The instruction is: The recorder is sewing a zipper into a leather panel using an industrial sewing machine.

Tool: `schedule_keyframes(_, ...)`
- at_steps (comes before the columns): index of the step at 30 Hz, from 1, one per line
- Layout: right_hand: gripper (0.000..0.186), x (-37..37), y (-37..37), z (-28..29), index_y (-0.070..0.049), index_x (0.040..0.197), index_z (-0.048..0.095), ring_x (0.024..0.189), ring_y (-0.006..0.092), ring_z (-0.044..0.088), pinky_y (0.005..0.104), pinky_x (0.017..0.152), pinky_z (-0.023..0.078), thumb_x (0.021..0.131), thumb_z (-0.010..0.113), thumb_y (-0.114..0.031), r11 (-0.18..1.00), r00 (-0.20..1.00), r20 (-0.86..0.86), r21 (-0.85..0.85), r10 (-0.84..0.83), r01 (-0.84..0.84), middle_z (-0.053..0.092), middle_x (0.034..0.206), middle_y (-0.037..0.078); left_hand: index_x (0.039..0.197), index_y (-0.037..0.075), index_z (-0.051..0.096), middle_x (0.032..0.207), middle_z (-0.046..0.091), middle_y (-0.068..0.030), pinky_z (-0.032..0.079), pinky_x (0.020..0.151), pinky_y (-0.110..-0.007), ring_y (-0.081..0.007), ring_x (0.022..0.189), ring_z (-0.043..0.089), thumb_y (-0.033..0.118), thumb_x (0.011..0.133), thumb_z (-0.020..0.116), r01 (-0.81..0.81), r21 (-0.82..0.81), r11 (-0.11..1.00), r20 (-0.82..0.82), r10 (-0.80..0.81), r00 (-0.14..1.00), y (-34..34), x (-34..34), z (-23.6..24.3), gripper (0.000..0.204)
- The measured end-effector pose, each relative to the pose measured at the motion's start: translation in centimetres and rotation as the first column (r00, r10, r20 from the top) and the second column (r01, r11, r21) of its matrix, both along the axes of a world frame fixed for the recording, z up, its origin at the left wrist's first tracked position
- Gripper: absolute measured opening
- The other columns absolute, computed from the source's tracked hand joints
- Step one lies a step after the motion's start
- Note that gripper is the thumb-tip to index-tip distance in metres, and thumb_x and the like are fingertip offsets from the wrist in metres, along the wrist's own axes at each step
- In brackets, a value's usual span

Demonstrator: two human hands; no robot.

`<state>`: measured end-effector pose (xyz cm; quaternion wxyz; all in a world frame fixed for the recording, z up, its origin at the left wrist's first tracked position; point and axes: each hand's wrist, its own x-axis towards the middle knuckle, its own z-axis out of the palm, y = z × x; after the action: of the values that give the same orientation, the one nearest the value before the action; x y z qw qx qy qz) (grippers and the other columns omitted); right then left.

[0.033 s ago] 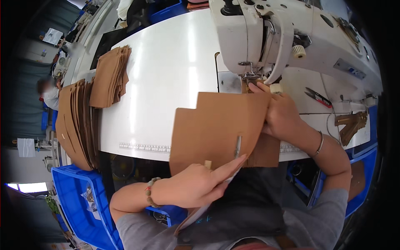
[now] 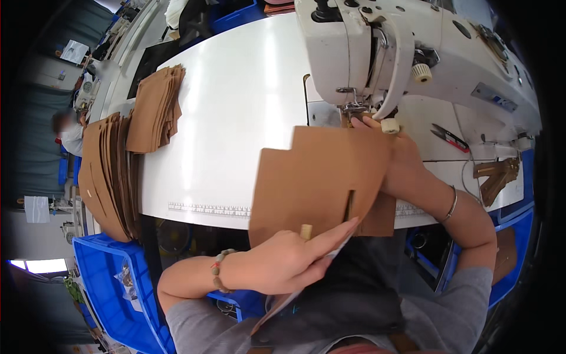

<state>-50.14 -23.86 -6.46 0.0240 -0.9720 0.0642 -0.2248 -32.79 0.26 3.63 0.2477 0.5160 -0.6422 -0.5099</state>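
Note:
A flat brown panel [image 2: 306, 183], perhaps leather, with a stepped corner and a narrow slot, is lifted at a tilt over the table's front edge. My left hand [image 2: 289, 259] grips its lower edge, index finger stretched along it. My right hand [image 2: 404, 162] is beside the panel's right edge, partly hidden by it. Its fingertips reach a brown piece under the presser foot [image 2: 355, 108] of a white sewing machine [image 2: 339, 53]; what the other fingers hold is hidden. Another brown piece [image 2: 377, 218] hangs over the table edge below the panel.
Stacks of brown panels [image 2: 106, 171] and smaller pieces [image 2: 154, 112] stand at the left. Thread snips [image 2: 451, 138] and brown strips [image 2: 498, 180] lie right of the machine. A blue bin [image 2: 118, 289] stands at lower left. Another person [image 2: 72, 134] sits far left.
My left hand and the lifted brown panel have shifted slightly to the right. The slot, which showed light before, looks dark now. My right hand has stayed almost in place.

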Motion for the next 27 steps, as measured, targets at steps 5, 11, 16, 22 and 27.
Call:
schedule_keyframes(5,0.046,-0.1,-0.2,-1.6,-0.006,0.122,0.070,0.105,0.0338,0.069,0.0481,0.084,0.056,0.081,0.074,-0.025,0.966,0.987,0.124,0.228,0.098,-0.125,0.072,0.117,0.012,0.160,-0.001,0.041,0.089,0.068,-0.0145,0.053,0.090,-0.042,-0.0328,0.090,0.068,0.026,0.104,0.062,0.040,-0.003,0.999,-0.052,-0.040,0.998,-4.5,0.2,-2.3,0.065)
schedule_keyframes(11,0.045,-0.7,-0.3,0.1,-0.006,0.121,0.071,0.106,0.0333,0.069,0.0495,0.097,0.053,0.082,0.072,-0.028,0.988,0.983,0.148,0.100,0.106,-0.121,0.072,0.117,0.011,0.163,0.007,0.039,0.160,0.050,-0.0154,0.036,0.119,-0.059,-0.0404,0.147,0.046,0.036,0.101,0.064,0.090,-0.536,0.839,0.618,0.317,0.719,-7.9,1.9,-6.8,0.073)
schedule_keyframes(16,0.053,-0.2,0.1,1.0,-0.005,0.124,0.070,0.120,0.0354,0.064,0.0552,0.113,0.043,0.083,0.073,-0.038,0.986,0.999,0.016,0.160,0.040,-0.042,0.068,0.128,0.015,0.162,0.008,0.040,0.164,0.045,-0.0136,0.028,0.122,-0.064,-0.0379,0.152,0.042,0.043,0.101,0.062,0.006,-0.504,0.864,0.660,0.380,0.648,-7.8,1.3,-7.0,0.073)
schedule_keyframes(22,0.063,-0.5,0.1,1.0,-0.004,0.130,0.067,0.125,0.0376,0.060,0.0602,0.115,0.039,0.084,0.074,-0.046,0.982,0.995,-0.088,0.184,0.056,-0.039,0.065,0.133,0.018,0.159,0.007,0.044,0.161,0.048,-0.0129,0.034,0.120,-0.059,-0.0367,0.149,0.046,0.043,0.102,0.061,0.001,-0.587,0.810,0.573,0.414,0.708,-9.8,1.3,-7.8,0.069)
schedule_keyframes(27,0.067,-0.6,0.1,1.6,-0.004,0.134,0.065,0.128,0.0394,0.059,0.0643,0.115,0.038,0.084,0.076,-0.049,0.986,0.993,-0.097,0.155,0.075,-0.059,0.064,0.135,0.019,0.158,0.006,0.044,0.162,0.047,-0.0135,0.034,0.121,-0.056,-0.0365,0.150,0.044,0.043,0.103,0.061,0.036,-0.586,0.809,0.614,0.415,0.672,-9.5,2.5,-8.2,0.068)
